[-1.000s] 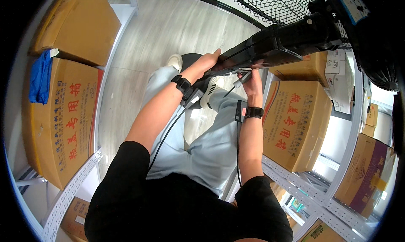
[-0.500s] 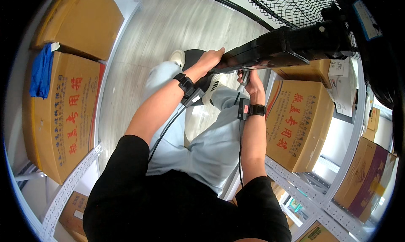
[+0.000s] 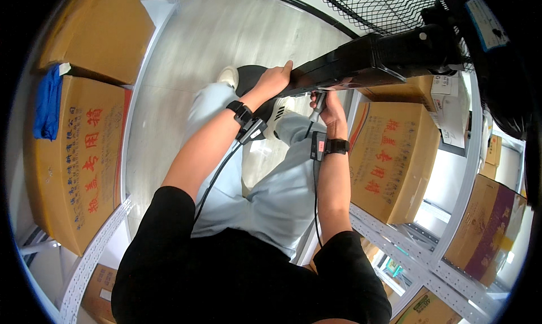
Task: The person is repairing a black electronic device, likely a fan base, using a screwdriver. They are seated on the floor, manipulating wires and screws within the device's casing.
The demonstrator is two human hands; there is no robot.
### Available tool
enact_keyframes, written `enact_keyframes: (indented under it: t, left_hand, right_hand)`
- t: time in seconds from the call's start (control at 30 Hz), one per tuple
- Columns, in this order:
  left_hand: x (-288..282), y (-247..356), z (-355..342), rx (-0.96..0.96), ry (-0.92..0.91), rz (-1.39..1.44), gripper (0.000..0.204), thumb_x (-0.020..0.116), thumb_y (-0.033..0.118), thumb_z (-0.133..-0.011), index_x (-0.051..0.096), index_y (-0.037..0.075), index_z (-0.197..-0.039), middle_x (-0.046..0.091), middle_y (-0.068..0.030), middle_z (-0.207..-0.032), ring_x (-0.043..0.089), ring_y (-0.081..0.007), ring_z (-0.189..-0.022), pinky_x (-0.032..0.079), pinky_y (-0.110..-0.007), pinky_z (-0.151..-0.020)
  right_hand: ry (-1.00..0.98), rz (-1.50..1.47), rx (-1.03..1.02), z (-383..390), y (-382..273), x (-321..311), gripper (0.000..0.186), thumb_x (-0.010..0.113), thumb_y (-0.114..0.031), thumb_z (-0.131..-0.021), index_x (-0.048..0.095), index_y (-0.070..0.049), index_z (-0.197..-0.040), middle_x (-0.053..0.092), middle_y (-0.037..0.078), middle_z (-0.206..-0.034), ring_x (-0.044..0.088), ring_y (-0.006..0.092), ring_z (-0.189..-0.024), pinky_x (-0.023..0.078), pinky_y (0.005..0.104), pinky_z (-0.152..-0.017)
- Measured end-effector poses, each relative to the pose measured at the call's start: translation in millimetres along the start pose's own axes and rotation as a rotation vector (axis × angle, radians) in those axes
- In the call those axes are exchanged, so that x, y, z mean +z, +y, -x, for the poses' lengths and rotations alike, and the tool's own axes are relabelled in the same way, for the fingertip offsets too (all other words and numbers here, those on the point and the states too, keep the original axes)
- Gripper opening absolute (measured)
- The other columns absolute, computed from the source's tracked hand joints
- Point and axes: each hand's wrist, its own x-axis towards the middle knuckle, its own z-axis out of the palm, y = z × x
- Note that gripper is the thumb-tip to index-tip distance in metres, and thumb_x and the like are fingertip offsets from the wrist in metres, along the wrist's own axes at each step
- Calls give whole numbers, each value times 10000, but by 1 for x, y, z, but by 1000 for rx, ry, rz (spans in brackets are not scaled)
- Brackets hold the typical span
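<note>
A tall black column (image 3: 350, 63) of what looks like a floor fan slants across the upper right. My left hand (image 3: 273, 82) is closed on the lower end of this column, thumb along its upper side and the other fingers mostly hidden. Below the column's underside, my right hand (image 3: 332, 110) grips a screwdriver-like tool with a grey handle (image 3: 319, 105). One end of the tool is close to the column; whether it touches cannot be seen. A dark round base (image 3: 248, 81) lies on the floor between my shoes, partly covered by my left hand and wrist.
Black wire mesh (image 3: 378, 8) spreads behind the column. Cardboard boxes sit on white metal shelving (image 3: 93, 256) at both sides, including a large left box (image 3: 79, 154) with a blue cloth (image 3: 48, 104) and a right box (image 3: 395, 160). Cables run from both wrist devices.
The whole view has shifted slightly, moving the column and both hands a little left in the picture. The grey-handled tool leans more beside my right hand. Both grips stay.
</note>
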Motion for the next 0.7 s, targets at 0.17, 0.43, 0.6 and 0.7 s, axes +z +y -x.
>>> enact_keyframes:
  t: [0.17, 0.43, 0.6, 0.7]
  left_hand:
    - [-1, 30, 9, -7, 109, 449, 473, 347, 385, -1002, 539, -8, -1182, 614, -252, -1079, 567, -381, -1055, 431, -400, -878]
    - [-30, 54, 24, 393, 197, 460, 698, 668, 423, -837, 433, -4, -1336, 550, -223, -1235, 542, -323, -1156, 426, -366, -968]
    - [-42, 85, 29, 313, 319, 419, 716, 801, 350, -714, 503, 17, -1273, 616, -185, -1149, 604, -307, -1072, 478, -363, -897]
    - [-47, 89, 30, 304, 335, 377, 620, 821, 248, -706, 554, 8, -1211, 683, -113, -1008, 659, -191, -928, 495, -312, -841]
  right_hand:
    - [70, 74, -78, 6, -4, 4, 506, 348, -476, -994, 555, -17, -947, 571, 61, -772, 547, 146, -624, 452, 285, -504]
    - [-215, -66, -514, 48, -38, 25, 618, 496, -569, -903, 483, 3, -1137, 550, 64, -753, 496, 136, -579, 413, 268, -536]
    - [-197, 188, -598, 66, -66, 46, 405, 654, -335, -879, 494, -33, -1096, 554, 36, -803, 516, 118, -605, 421, 245, -539]
    - [-134, 126, -583, 63, -63, 48, 272, 652, -248, -881, 520, -56, -1022, 546, 21, -770, 506, 106, -600, 411, 238, -540]
